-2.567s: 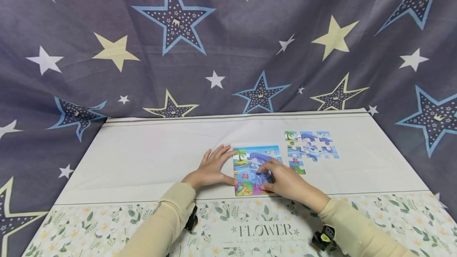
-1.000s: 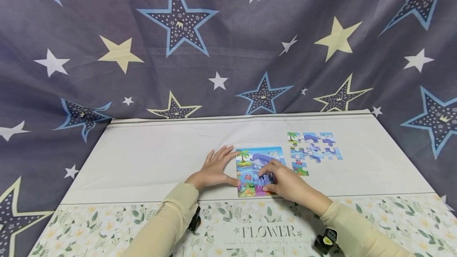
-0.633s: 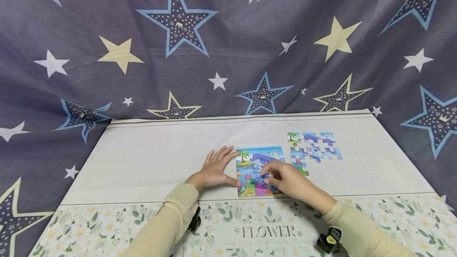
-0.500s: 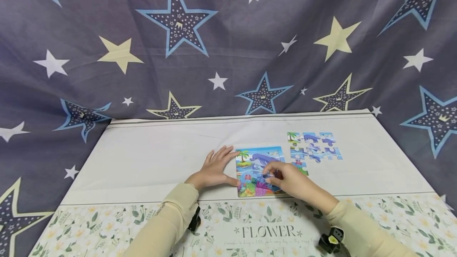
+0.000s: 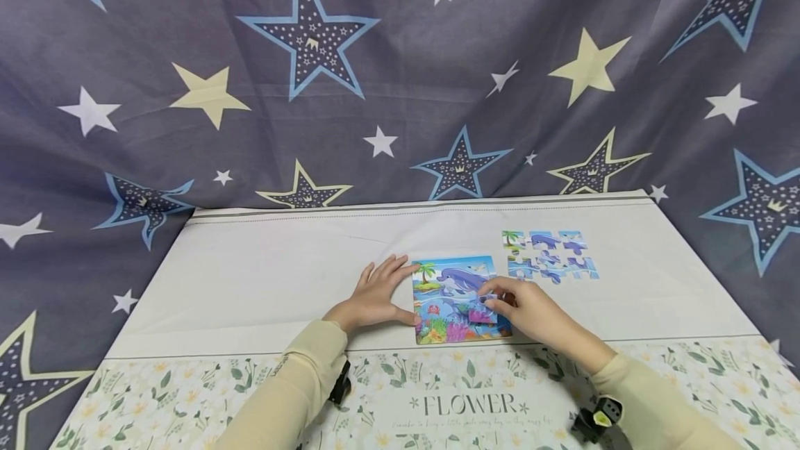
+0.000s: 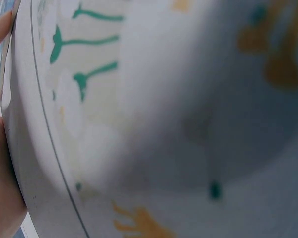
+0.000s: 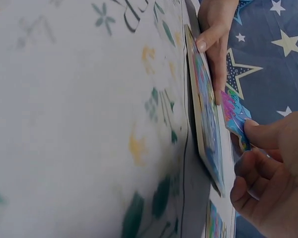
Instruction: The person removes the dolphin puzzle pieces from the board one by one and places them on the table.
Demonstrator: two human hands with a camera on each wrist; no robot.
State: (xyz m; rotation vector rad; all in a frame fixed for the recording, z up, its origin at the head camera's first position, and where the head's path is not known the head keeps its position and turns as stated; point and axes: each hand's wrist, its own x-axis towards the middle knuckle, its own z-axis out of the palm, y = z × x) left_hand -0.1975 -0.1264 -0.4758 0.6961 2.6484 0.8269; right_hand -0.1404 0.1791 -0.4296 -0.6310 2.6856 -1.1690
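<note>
A square dolphin jigsaw puzzle [image 5: 431,307] lies in its tray on the white cloth. My left hand [image 5: 373,295] is spread at its left side, with the thumb and a fingertip touching the edge. Above the lower right of the puzzle, my right hand [image 5: 537,311] pinches a blue and pink puzzle piece [image 5: 483,314] between thumb and fingers. The right wrist view shows this piece tilted and apart from the tray. A dark bare patch shows at the puzzle's lower right corner; the right hand hides part of that side.
Several loose puzzle pieces [image 5: 544,240] lie in rows to the right of the tray, beyond the right hand. The white tablecloth [image 5: 262,269] has a floral band [image 5: 187,394] along the near side. A star-patterned curtain [image 5: 400,89] hangs behind the table.
My right hand has raised the puzzle piece from the lower part of the puzzle and moved right with it. It now covers a loose crab piece. The left hand stays at the edge.
</note>
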